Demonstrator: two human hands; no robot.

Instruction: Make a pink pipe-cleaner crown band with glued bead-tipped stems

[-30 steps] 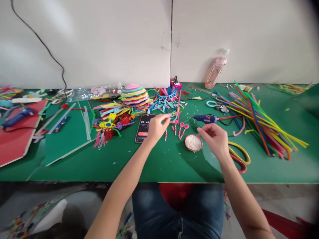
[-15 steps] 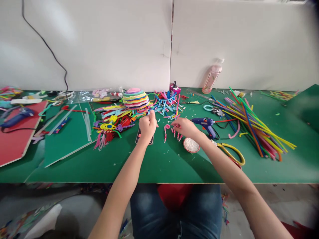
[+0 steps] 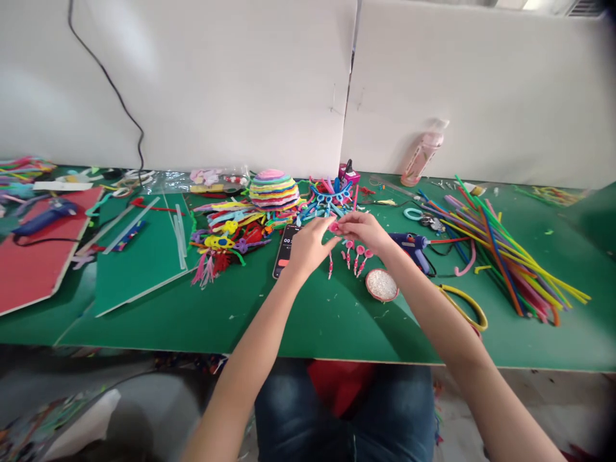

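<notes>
My left hand (image 3: 307, 246) and my right hand (image 3: 366, 230) meet over the green table (image 3: 317, 314), fingertips pinched together on a small pink piece (image 3: 333, 226). Just below them lie three small pink loop-ended pieces (image 3: 356, 255). A phone (image 3: 285, 249) with a lit timer screen sits partly under my left hand. A small round dish of white beads (image 3: 382, 285) rests below my right wrist. A blue glue gun (image 3: 414, 246) lies to the right of my right hand.
A bundle of long coloured pipe cleaners (image 3: 500, 244) fans out at right. Yellow-handled scissors (image 3: 464, 305) lie near my right forearm. A stack of coloured felt discs (image 3: 273, 188) and finished colourful craft pieces (image 3: 226, 240) sit left of the phone. A pink bottle (image 3: 423, 154) stands by the wall. A red board (image 3: 33, 256) with another glue gun lies far left.
Both hands have come together: the right moved left from near the bead dish, the left lifted off the phone, and now they pinch a pink piece between them.
</notes>
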